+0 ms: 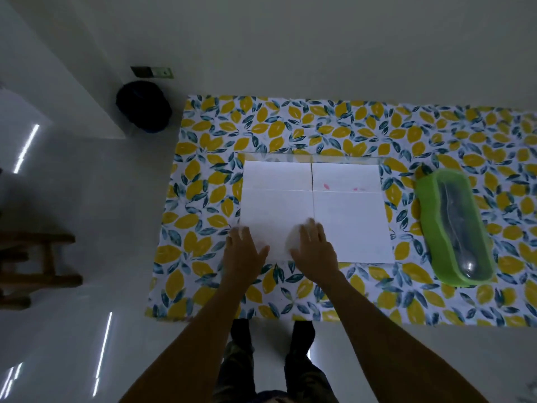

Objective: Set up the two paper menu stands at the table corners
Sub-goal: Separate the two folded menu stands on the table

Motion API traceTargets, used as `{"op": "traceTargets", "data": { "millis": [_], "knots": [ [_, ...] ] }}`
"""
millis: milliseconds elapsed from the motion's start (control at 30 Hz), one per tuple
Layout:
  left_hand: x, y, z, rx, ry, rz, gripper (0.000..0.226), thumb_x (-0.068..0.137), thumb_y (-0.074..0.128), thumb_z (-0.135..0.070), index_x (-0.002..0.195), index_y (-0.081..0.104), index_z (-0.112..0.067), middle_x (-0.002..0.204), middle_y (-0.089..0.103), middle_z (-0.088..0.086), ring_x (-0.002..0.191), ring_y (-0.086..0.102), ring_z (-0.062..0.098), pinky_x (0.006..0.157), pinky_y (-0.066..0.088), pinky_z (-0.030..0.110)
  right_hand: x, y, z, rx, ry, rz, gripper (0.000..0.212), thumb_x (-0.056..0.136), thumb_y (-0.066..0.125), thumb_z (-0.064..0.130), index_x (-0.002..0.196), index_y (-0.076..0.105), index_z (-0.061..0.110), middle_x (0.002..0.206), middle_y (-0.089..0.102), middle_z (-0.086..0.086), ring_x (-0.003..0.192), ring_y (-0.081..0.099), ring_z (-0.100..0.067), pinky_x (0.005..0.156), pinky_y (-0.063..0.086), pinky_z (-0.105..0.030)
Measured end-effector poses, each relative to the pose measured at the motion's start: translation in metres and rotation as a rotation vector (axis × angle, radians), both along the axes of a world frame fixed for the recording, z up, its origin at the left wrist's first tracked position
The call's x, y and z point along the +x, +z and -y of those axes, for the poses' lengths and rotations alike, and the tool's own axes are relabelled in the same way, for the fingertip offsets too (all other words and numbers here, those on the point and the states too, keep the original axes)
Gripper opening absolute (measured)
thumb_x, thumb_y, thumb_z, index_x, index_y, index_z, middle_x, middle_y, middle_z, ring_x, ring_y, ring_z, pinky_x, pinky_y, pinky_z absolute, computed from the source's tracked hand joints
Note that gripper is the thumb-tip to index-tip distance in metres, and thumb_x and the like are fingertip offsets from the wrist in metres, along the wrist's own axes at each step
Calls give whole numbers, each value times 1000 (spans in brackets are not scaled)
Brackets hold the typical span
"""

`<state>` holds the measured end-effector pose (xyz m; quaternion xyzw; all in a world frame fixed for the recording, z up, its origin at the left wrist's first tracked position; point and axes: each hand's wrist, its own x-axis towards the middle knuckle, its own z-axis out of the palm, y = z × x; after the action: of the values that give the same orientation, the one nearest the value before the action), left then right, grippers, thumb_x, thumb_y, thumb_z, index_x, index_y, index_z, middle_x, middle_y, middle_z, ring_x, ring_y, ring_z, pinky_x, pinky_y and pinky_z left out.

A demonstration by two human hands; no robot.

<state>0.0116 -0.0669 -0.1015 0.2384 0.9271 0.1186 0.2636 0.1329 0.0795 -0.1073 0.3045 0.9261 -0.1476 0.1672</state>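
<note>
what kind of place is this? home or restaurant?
Most likely a home dining area, not certain. Clues: a table with a lemon-print tablecloth, a green lidded cutlery box on it, glossy white floor tiles, and a wooden stool beside the table.

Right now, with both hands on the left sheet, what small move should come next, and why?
Probably lift the near edge of the left sheet and fold along its crease: both sheets lie flat, and the left hand and right hand rest open on it, gripping nothing.
</note>
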Motion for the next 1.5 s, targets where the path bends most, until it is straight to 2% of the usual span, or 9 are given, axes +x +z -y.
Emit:
{"op": "traceTargets", "data": {
  "millis": [100,267,400,667,933,1100,1233,1333,1500],
  "knots": [
    [0,-5,5,44,26,7,80,92,58,-51,149,26,-4,154,28,23,142,27,39,113,30,44,-4,-12,26,29,-179,-28,67,94,45,36,153,27,9,159,14,-34,147,18,-52,109,41,-59],
    [-6,-2,6,109,24,34,79,92,59,-47,149,25,-5,153,28,24,140,27,41,111,34,49,-23,-15,53,-23,-396,-31,77,94,54,29,156,13,11,162,-1,-32,150,2,-50,121,20,-59],
    [1,-5,6,139,26,27,84,90,60,-50,150,24,-2,151,32,25,138,30,43,112,34,52,-34,-14,59,-66,-487,-42,78,95,50,28,157,6,10,163,-7,-29,151,-6,-46,122,13,-58],
    [11,-4,12,141,108,-32,77,88,63,-45,147,30,-9,149,40,17,133,40,38,104,38,54,-27,-11,67,-49,-377,-13,81,97,45,42,157,5,6,161,-6,-34,150,-2,-50,121,18,-58],
    [43,-7,37,57,228,-38,76,89,61,-43,149,28,-11,156,31,16,140,32,38,111,29,55,-8,-2,100,-61,-294,-2,87,92,54,48,155,15,4,159,4,-38,148,7,-54,117,23,-60],
    [70,-7,51,66,348,-62,77,89,65,-39,149,26,-11,156,29,15,142,30,37,110,32,57,14,9,87,-168,-637,-231,49,91,55,29,135,47,8,149,38,-20,133,38,-39,99,46,-48],
    [80,0,50,92,340,-43,75,90,64,-35,151,26,-13,157,30,17,143,29,38,112,29,55,26,18,73,-328,-678,-287,44,89,59,28,131,53,14,134,49,-16,124,46,-38,103,42,-49],
    [79,3,48,164,420,-28,71,87,68,-32,147,36,-14,146,43,22,135,37,41,111,33,53,34,26,60,-477,-771,-305,46,87,59,34,131,53,21,133,52,-16,120,51,-38,100,46,-47],
    [83,27,51,310,538,-127,60,85,69,-42,135,53,-12,125,61,22,118,53,40,102,44,51,65,56,50,-531,-733,-474,38,90,60,33,127,58,23,129,60,-6,115,56,-22,89,45,-32]
  ]
}}
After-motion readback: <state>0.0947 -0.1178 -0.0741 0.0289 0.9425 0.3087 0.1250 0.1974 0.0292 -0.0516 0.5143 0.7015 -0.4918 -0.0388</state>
